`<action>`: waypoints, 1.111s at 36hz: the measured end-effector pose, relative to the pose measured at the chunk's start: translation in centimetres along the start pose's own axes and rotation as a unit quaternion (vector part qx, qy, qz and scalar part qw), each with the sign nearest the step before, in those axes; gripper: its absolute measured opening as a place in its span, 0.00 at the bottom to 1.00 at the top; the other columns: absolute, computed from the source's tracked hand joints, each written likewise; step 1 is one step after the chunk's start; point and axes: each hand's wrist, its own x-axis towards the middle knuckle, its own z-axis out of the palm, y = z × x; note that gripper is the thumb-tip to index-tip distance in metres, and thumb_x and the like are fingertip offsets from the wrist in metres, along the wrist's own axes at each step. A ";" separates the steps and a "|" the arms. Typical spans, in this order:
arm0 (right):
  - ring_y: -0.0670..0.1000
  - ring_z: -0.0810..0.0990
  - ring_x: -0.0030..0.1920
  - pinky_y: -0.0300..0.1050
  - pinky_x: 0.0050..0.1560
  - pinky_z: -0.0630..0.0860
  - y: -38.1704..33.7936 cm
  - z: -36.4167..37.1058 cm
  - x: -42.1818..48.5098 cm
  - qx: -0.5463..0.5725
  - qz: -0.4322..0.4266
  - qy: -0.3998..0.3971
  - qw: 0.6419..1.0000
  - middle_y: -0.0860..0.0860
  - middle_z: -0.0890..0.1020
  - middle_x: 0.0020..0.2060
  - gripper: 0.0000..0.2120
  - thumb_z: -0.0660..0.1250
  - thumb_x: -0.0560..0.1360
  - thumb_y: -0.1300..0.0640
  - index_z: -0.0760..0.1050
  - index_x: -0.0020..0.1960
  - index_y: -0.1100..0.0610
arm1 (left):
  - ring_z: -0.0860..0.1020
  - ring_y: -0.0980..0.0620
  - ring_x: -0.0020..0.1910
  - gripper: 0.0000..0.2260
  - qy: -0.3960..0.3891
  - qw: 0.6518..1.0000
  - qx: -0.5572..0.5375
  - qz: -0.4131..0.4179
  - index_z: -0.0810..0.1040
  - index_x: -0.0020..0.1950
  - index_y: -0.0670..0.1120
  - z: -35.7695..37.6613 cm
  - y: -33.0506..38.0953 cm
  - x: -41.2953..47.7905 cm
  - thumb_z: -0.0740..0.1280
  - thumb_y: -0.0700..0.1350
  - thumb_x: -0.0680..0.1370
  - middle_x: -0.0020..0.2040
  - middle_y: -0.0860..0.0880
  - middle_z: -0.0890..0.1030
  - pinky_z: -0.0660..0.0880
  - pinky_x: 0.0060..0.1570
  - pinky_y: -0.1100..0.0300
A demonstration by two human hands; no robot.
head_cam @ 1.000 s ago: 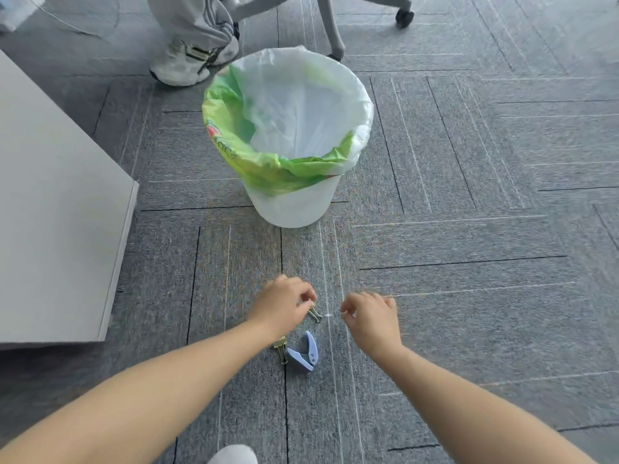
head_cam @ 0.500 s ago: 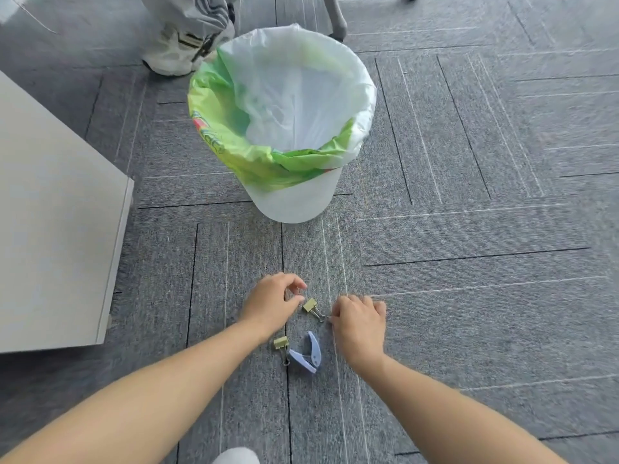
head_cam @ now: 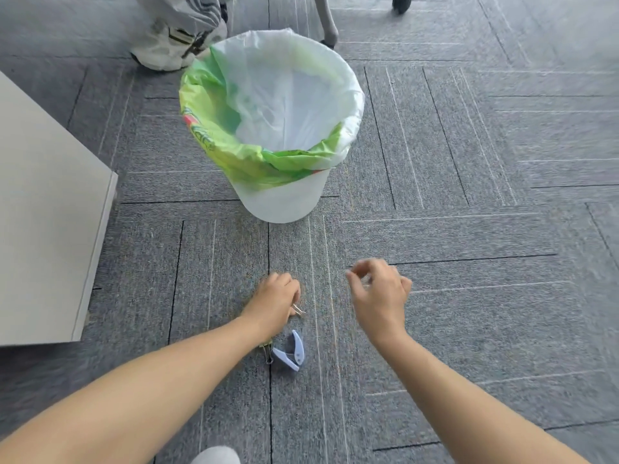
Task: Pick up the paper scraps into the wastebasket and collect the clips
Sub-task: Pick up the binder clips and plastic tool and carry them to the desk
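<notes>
A white wastebasket, lined with a white and green bag, stands on the grey carpet ahead of me. My left hand is low on the carpet and grips a gold binder clip; only its wire handles stick out. Just behind that wrist lie a second gold binder clip and a light-blue plastic clip, touching each other. My right hand hovers to the right, blurred, with its fingers curled and thumb near the forefinger. Whether it holds anything is unclear. No paper scraps show on the floor.
A white cabinet top fills the left side. Behind the basket are another person's white shoe, a chair leg and a caster. A white shoe tip pokes in at the bottom edge.
My left hand closed round the gold clip that lay between my hands. My right hand lifted off the carpet and moved right.
</notes>
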 end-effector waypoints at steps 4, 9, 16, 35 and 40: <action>0.44 0.74 0.42 0.43 0.49 0.57 -5.5 -4.2 2.9 0.050 -0.097 0.096 0.989 0.39 0.78 0.40 0.03 0.69 0.75 0.48 0.76 0.45 0.46 | 0.73 0.55 0.46 0.07 -0.021 0.997 -0.059 -0.043 0.71 0.43 0.50 -0.4 -1.2 -1.1 0.66 0.40 0.78 0.44 0.54 0.74 0.76 0.53 0.55; 0.43 0.73 0.44 0.46 0.51 0.58 -13.6 -8.8 7.4 0.071 -0.197 0.182 0.961 0.40 0.80 0.41 0.04 0.69 0.74 0.47 0.76 0.44 0.46 | 0.78 0.57 0.40 0.08 0.088 0.932 -0.277 -0.215 0.76 0.49 0.53 -3.2 -2.8 -2.1 0.72 0.43 0.75 0.43 0.53 0.79 0.70 0.36 0.66; 0.51 0.72 0.54 0.48 0.51 0.54 -20.0 -8.9 14.3 -0.062 -0.208 0.109 0.970 0.45 0.83 0.43 0.05 0.68 0.74 0.49 0.80 0.46 0.48 | 0.80 0.47 0.42 0.08 0.102 0.687 -0.638 -0.332 0.79 0.52 0.38 -5.4 -4.6 -3.5 0.67 0.30 0.76 0.46 0.40 0.81 0.76 0.38 0.60; 0.51 0.72 0.52 0.51 0.53 0.59 -16.5 -5.3 8.2 -0.055 -0.320 0.148 0.934 0.44 0.78 0.46 0.10 0.63 0.75 0.57 0.78 0.53 0.47 | 0.67 0.54 0.31 0.06 0.015 0.904 -0.365 -0.222 0.78 0.48 0.51 -6.1 -5.3 -6.0 0.71 0.41 0.75 0.35 0.51 0.71 0.66 0.32 0.61; 0.51 0.74 0.46 0.54 0.49 0.66 -10.6 -0.4 1.4 -0.010 -0.369 0.091 0.925 0.45 0.79 0.43 0.08 0.65 0.74 0.61 0.79 0.49 0.50 | 0.65 0.56 0.28 0.07 -0.060 0.957 -0.253 -0.131 0.79 0.47 0.55 -4.8 -4.6 -6.6 0.74 0.47 0.73 0.32 0.54 0.70 0.64 0.32 0.63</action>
